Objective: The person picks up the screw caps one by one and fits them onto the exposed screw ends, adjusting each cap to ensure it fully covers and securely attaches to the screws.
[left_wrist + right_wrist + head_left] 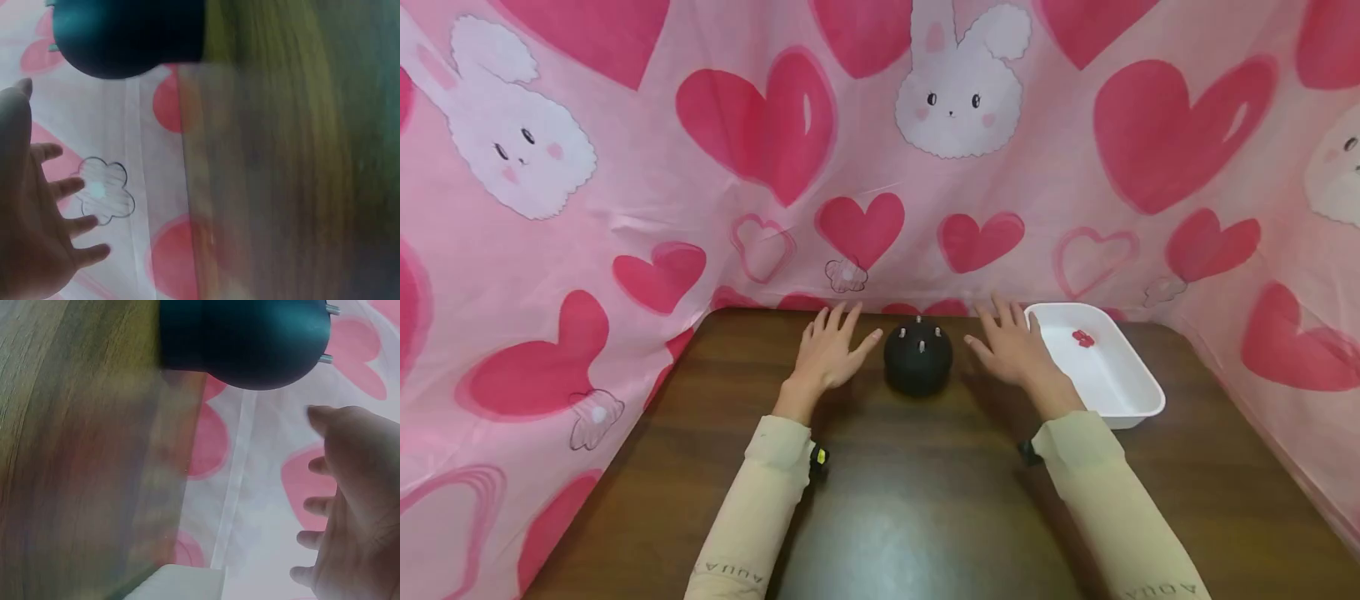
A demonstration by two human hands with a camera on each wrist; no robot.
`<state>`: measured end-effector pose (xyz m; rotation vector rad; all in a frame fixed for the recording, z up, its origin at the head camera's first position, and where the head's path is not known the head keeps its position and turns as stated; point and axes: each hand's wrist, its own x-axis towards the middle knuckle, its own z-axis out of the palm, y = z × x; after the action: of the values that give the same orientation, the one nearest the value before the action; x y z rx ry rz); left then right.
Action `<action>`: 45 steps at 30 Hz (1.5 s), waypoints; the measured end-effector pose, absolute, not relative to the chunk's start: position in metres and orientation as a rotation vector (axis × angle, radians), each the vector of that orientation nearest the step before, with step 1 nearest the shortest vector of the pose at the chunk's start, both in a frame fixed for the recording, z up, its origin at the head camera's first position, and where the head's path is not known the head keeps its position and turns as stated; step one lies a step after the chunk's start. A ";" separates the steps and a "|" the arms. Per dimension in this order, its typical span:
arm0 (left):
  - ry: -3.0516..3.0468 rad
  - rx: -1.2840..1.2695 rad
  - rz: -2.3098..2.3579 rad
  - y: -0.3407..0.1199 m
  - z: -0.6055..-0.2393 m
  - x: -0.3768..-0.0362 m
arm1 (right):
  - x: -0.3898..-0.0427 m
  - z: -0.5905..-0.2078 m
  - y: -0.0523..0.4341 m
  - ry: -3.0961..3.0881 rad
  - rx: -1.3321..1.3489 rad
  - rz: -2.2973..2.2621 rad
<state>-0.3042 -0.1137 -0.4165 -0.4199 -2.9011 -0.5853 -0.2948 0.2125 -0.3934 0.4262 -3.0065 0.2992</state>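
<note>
Readable lettering: the word "AQUA", printed in dark capitals near the lower edge of the left sleeve [741, 533], seen upside down from the head view. The same "AQUA" appears on the right sleeve [1131, 533], partly cut by the frame edge. No other text, numbers or signs are legible.

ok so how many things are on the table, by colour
black: 1, the round ball with small metal pins, between the left hand and the right hand
white: 1, the tray
red: 1, a small piece inside the tray
total: 3
</note>
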 end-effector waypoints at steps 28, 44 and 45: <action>-2.910 -0.663 -0.993 -0.064 -0.431 -0.292 | -0.255 -0.359 0.266 -2.886 0.618 0.146; -2.907 -0.759 -0.841 -0.050 -0.438 -0.292 | -0.262 -0.341 0.300 -2.879 0.668 0.100; -2.911 -0.764 -0.848 -0.050 -0.437 -0.292 | -0.263 -0.339 0.302 -2.888 0.669 0.104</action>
<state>-0.2917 -0.0500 -0.4374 -0.7637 -2.9113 -0.8479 -0.2630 0.3023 -0.3389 0.6692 -2.8876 0.1037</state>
